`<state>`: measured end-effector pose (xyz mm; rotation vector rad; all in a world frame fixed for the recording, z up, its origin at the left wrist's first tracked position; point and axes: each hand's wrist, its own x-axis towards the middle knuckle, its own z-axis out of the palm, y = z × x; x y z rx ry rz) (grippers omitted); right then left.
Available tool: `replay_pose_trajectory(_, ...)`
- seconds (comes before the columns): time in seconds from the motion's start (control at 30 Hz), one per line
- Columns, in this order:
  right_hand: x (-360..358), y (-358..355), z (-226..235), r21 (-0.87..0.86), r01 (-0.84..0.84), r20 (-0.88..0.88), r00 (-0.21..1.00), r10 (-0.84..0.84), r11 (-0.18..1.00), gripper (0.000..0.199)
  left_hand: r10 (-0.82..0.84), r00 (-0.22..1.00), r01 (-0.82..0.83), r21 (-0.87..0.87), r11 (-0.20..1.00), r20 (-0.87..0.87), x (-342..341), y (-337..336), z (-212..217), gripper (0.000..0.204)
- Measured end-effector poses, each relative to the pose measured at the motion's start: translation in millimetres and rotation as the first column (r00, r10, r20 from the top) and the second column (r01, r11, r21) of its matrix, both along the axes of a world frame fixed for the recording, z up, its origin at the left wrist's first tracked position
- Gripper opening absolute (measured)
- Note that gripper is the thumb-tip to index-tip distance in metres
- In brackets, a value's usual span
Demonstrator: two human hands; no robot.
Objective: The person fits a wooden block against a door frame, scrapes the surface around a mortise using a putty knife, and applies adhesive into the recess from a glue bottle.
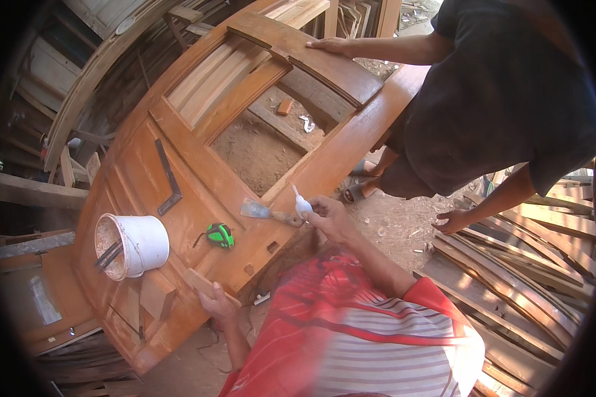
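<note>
A brown wooden door (pixel 245 241) with openings at its far end lies flat before me. My right hand (pixel 331 220) pinches a small white squeeze bottle (pixel 302 204) with a thin nozzle pointing up, above the door's near edge. Just beside it a putty knife (pixel 255 210) rests on the door, its handle close under my fingers. My left hand (pixel 220 303) grips a short wooden strip (pixel 208 285) at the door's near edge. Between the hands, farther in, lies a green tape measure (pixel 219 235). A dark carpenter's square (pixel 169 180) rests beyond it.
A white bucket (pixel 153 246) with sticks in it and a wood block (pixel 157 296) stand on the door's left part. Another person (pixel 490 99) at the right rests one hand (pixel 330 45) on the door's far end. Stacked planks (pixel 510 264) lie right; more timber (pixel 73 126) is left.
</note>
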<state>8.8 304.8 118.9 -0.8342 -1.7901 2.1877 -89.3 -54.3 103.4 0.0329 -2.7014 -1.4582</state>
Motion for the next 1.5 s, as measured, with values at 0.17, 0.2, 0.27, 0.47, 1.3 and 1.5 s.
replay_pose_trajectory(0.17,-21.7,38.1,-3.3,0.349,0.058,0.062,0.995,-0.084,0.935,0.028,0.04,0.998,-0.042,0.042,0.998,0.056,-5.6,-14.0,-16.9,0.046)
replay_pose_trajectory(0.2,-24.6,42.9,-3.4,0.34,0.056,0.063,0.995,-0.082,0.939,0.028,0.07,0.996,-0.072,0.047,0.996,0.047,-5.6,-11.6,-16.5,0.044)
replay_pose_trajectory(0.27,-28.8,51.3,-2.8,0.462,0.055,0.013,0.998,-0.069,0.885,0.026,0.084,0.996,-0.083,-0.029,0.996,0.031,-7.4,-8.7,-15.6,0.041)
replay_pose_trajectory(0.47,-32.0,71.2,-13.3,0.829,0.046,-0.081,0.996,0.038,0.558,0.025,0.145,0.989,-0.149,-0.118,0.982,-0.037,-8.5,-20.2,-33.1,0.037)
replay_pose_trajectory(1.3,-28.6,72.9,-19.7,0.884,0.024,-0.069,0.995,0.078,0.467,0.03,0.262,0.965,-0.251,-0.192,0.949,0.033,-7.1,-9.1,-24.3,0.038)
replay_pose_trajectory(1.5,-30.0,73.0,-15.6,0.915,0.04,-0.069,0.996,0.056,0.402,0.027,0.226,0.974,-0.223,-0.137,0.965,0.001,-7.6,-17.5,-32.0,0.037)
